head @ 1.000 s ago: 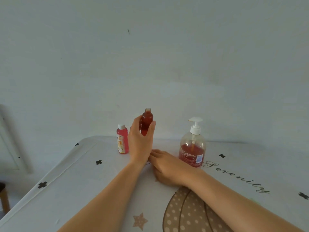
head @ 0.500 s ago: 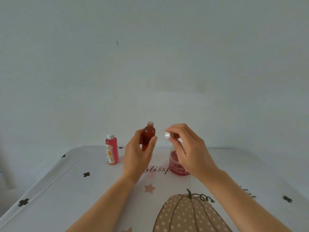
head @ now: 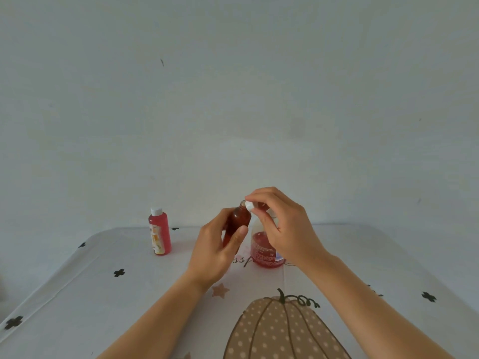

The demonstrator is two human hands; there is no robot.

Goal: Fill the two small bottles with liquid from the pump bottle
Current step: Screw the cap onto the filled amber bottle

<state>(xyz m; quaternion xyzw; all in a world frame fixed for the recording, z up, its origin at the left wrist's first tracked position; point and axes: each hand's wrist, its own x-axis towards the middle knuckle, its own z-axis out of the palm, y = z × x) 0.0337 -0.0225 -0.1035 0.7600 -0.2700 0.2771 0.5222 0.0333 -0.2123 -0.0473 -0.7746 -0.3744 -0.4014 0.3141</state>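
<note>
My left hand (head: 216,248) grips a small brown bottle (head: 239,218) full of red liquid and holds it upright above the table, its neck uncovered. My right hand (head: 281,226) pinches a small white cap (head: 248,206) right beside that neck, touching or nearly touching it. Behind my right hand stands the pump bottle (head: 267,252), with red liquid in its lower part; its pump head is hidden. A second small bottle (head: 159,233), red with a white cap and a label, stands on the table to the left.
The table (head: 103,294) has a white cloth printed with black crosses, a star and a dotted pumpkin (head: 280,332). A plain white wall rises directly behind it. The table's left edge runs diagonally at the lower left.
My right hand rose from the table with the white cap and has brought it leftward to the brown bottle's neck. The camera view shifted, so the bottles sit lower in the frame.
</note>
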